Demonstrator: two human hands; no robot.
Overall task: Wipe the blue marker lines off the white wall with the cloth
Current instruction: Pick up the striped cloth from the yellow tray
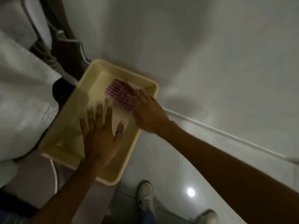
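Note:
A red-and-white checked cloth [120, 92] lies inside a cream plastic tray [68, 126] that stands against the white wall [210, 54]. My right hand [148, 113] reaches into the tray and its fingers rest on the cloth's right edge; whether they grip it is unclear. My left hand [101, 135] hovers flat over the tray's middle with fingers spread, holding nothing, a ring on one finger. No blue marker lines show on the visible part of the wall.
A white cushion or bedding [21, 94] fills the left side. A coiled cord [53, 62] and dark furniture stand behind the tray. My shoes [145, 196] stand on the glossy white floor [186, 167]; a baseboard [226, 135] runs along the wall.

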